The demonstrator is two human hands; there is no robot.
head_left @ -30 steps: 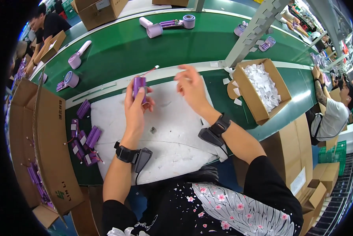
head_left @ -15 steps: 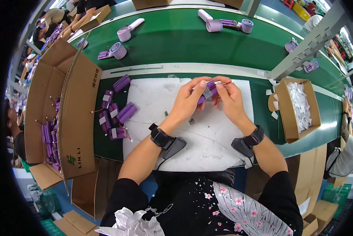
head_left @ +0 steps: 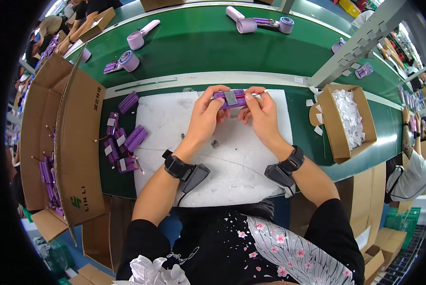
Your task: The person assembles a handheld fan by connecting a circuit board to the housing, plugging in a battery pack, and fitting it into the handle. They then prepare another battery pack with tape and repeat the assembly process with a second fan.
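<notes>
Between my two hands, above the far part of a white foam sheet (head_left: 175, 128), is a purple battery pack (head_left: 238, 99) with a grey patch on its upper face and red wires. My left hand (head_left: 207, 111) grips its left end between thumb and fingers. At the other end, my right hand (head_left: 261, 114) pinches the pack near its wires; the fingertips partly hide that end. More purple battery packs (head_left: 136, 138), several with white patches and thin leads, lie left of the sheet and on its left edge.
A tall cardboard box (head_left: 82, 156) with more packs stands at left. To the right, a smaller carton (head_left: 324, 118) holds white paper pieces. Beyond a pale rail (head_left: 251, 78), lilac fan-like parts (head_left: 136, 41) lie on a green belt (head_left: 189, 47). A metal post (head_left: 350, 45) rises at right.
The battery pack has turned from a steep slant to nearly level, its patched face now showing more. Both hands stay on it. The whole view has shifted slightly.
</notes>
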